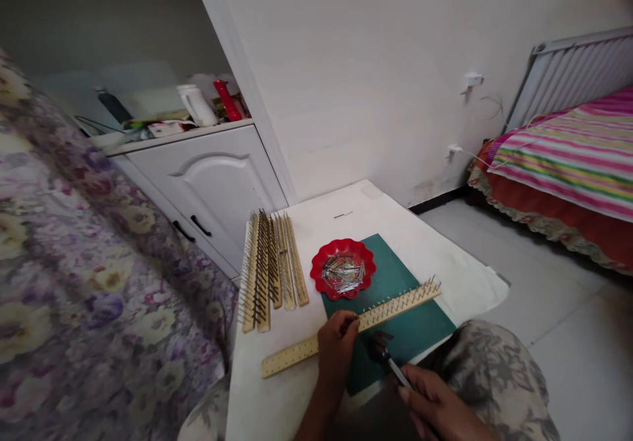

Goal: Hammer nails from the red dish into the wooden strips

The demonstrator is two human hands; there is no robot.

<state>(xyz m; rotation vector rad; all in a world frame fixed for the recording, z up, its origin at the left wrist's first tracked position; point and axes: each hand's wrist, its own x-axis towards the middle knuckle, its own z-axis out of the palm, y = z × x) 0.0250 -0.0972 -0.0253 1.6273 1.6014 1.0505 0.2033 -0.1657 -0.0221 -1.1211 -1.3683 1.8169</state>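
My left hand [337,345] rests across a long wooden strip [291,356], its thumb and fingertips pinched together where a row of upright nails [395,306] ends. Whatever is between those fingertips is too small to make out. To the left of this hand, the strip shows small holes and no nails. My right hand [429,395] is closed around the handle of a hammer [395,366]. The dark hammer head is just below the strip, close to my left fingertips. Beyond the strip, a red scalloped dish [317,264] holds many loose nails [345,273].
A green mat [395,256] lies under the strip and dish on a white table [277,401]. Several nail-studded wooden strips [264,283] stand grouped at the left. Two tiny dark pieces [339,216] lie farther back. A floral curtain [148,309] hangs left; a bed [568,157] stands right.
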